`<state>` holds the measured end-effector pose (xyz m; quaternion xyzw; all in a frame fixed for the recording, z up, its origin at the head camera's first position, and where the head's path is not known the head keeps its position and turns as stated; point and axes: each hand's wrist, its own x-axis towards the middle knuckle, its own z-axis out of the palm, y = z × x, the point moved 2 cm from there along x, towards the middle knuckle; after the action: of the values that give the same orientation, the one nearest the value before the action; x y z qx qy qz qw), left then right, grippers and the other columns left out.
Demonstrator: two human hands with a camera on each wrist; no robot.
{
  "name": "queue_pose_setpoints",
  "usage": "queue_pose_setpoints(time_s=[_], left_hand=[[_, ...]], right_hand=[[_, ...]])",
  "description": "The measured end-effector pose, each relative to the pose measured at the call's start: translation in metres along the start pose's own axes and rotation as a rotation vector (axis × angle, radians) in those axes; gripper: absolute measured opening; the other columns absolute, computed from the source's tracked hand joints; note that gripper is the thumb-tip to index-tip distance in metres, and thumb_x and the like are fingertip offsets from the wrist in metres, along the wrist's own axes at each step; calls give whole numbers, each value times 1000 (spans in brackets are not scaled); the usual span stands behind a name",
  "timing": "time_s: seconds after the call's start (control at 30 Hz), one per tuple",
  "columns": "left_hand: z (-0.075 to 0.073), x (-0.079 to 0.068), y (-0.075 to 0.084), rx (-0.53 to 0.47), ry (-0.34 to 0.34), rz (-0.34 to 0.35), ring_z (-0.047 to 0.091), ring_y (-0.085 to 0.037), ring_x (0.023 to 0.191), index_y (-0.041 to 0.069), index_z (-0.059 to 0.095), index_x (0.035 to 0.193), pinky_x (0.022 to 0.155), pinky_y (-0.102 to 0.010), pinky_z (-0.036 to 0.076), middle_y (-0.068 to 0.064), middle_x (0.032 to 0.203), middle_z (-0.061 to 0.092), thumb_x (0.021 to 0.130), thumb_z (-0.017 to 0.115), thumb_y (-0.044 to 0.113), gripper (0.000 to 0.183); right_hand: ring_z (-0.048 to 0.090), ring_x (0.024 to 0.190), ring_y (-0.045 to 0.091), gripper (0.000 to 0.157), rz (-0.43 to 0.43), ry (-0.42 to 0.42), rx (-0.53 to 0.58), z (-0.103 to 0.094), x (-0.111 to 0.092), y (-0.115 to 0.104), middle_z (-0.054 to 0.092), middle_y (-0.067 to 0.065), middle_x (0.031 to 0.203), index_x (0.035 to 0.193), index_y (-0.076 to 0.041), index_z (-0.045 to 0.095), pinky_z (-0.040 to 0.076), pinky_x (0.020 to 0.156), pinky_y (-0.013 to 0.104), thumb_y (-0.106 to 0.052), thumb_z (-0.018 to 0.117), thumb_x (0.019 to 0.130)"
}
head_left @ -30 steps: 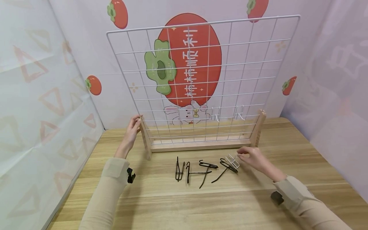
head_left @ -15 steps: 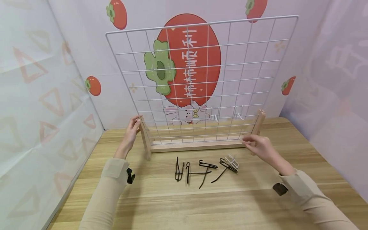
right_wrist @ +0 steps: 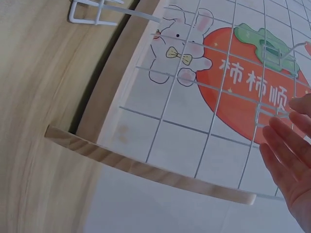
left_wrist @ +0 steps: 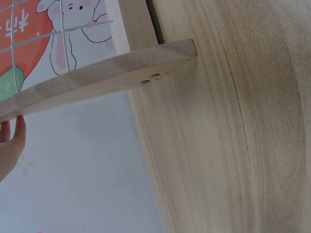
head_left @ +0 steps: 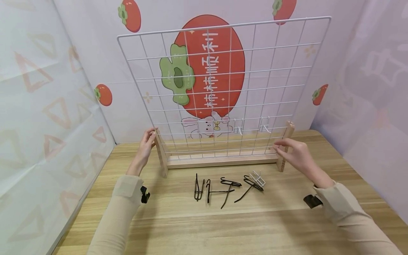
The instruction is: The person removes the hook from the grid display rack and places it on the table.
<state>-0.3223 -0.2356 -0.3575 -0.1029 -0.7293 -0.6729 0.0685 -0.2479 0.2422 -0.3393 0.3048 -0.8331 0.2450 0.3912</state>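
Observation:
A white wire grid panel (head_left: pixel 223 85) stands upright in a wooden base (head_left: pixel 220 162) with a post at each side. My left hand (head_left: pixel 146 146) holds the top of the left post (head_left: pixel 161 154); in the left wrist view, fingertips (left_wrist: pixel 19 124) press its outer side. My right hand (head_left: pixel 296 155) hovers in front of the right post (head_left: pixel 288 131), fingers loosely extended and holding nothing. Two white hooks, one left (head_left: pixel 238 127) and one right (head_left: pixel 265 126), hang low on the grid. Another white hook (head_left: pixel 259 179) lies on the table.
Several black wire hooks (head_left: pixel 230 184) lie in a row on the wooden table (head_left: pixel 207 226) in front of the base. The white hook overlaps the rightmost black hook (head_left: pixel 253 184). Behind the grid hangs a white backdrop (head_left: pixel 127 117) with printed persimmons.
My right hand has left the white hook on the table and moved up and right to the right post. The left hand has stayed at the left post.

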Motion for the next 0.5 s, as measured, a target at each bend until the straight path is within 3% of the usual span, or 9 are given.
queue_pose_setpoints(time_s=[0.2, 0.37, 0.5], left_hand=[[2, 1, 4, -9, -1, -27, 29, -22, 120, 2, 27, 130, 104, -45, 19, -14, 131, 29, 97, 33, 24, 41], [6, -5, 16, -1, -9, -34, 27, -25, 121, 0, 26, 131, 104, -47, 17, -17, 132, 28, 98, 30, 20, 39], [8, -8, 21, 9, -1, -38, 28, -25, 119, -3, 24, 131, 104, -46, 18, -17, 130, 29, 98, 29, 17, 39]], right_hand=[[59, 62, 23, 26, 2, 37, 6, -7, 11, -1, 65, 14, 75, 82, 5, 64, 40, 60, 8, 14, 70, 58], [59, 68, 27, 30, -9, 74, 40, -9, 19, -2, 64, 17, 78, 85, 5, 63, 36, 73, 2, 15, 69, 57], [58, 71, 29, 31, -21, 88, 46, -9, 26, -4, 64, 17, 80, 86, 6, 63, 36, 77, 4, 15, 70, 57]])
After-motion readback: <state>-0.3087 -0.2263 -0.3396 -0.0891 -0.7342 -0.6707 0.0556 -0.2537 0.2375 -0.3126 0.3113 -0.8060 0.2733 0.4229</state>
